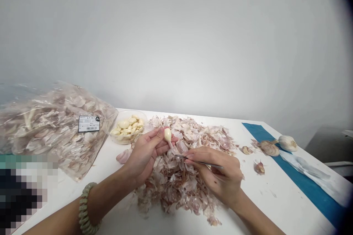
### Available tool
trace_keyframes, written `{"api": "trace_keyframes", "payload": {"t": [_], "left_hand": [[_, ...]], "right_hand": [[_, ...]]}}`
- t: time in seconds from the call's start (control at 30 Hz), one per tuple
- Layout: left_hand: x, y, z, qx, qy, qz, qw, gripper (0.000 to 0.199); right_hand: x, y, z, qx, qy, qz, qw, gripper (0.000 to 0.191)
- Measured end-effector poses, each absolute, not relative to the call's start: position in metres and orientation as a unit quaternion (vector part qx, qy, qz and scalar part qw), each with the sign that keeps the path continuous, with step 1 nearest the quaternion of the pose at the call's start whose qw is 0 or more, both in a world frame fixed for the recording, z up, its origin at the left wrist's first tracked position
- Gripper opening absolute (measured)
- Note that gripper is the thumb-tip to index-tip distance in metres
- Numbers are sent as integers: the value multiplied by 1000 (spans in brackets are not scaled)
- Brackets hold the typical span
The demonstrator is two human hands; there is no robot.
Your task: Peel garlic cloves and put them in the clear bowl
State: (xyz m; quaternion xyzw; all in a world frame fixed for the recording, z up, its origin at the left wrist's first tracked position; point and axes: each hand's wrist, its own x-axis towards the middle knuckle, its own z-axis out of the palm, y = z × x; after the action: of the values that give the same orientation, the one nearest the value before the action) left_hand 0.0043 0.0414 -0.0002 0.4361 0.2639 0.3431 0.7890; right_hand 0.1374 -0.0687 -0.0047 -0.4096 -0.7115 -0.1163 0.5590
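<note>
Between the thumb and fingers of my left hand (146, 154) is a pale garlic clove (167, 134), its upper part bare and a strip of skin trailing from its lower end. My right hand (217, 172) pinches a thin metal tool (205, 163), whose tip lies close to that strip; its exact kind is hard to make out. Below both hands spreads a big heap of garlic skins (182, 187). Just beyond my left hand, a clear round bowl (120, 140) holds several peeled cloves (129, 125).
A labelled clear plastic bag (91, 150) full of garlic skins stands at the left. To the right lie a whole garlic bulb (287, 143), a partly opened bulb (269, 148) and a loose clove (259, 167), around a blue strip (300, 187). A wall (176, 44) rises behind the table.
</note>
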Motion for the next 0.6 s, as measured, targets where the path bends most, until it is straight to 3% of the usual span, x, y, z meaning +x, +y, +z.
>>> {"api": "trace_keyframes", "payload": {"t": [0.6], "left_hand": [[1, 46, 1, 438, 258, 368, 779, 15]], "right_hand": [[137, -70, -3, -425, -688, -122, 575, 26]]}}
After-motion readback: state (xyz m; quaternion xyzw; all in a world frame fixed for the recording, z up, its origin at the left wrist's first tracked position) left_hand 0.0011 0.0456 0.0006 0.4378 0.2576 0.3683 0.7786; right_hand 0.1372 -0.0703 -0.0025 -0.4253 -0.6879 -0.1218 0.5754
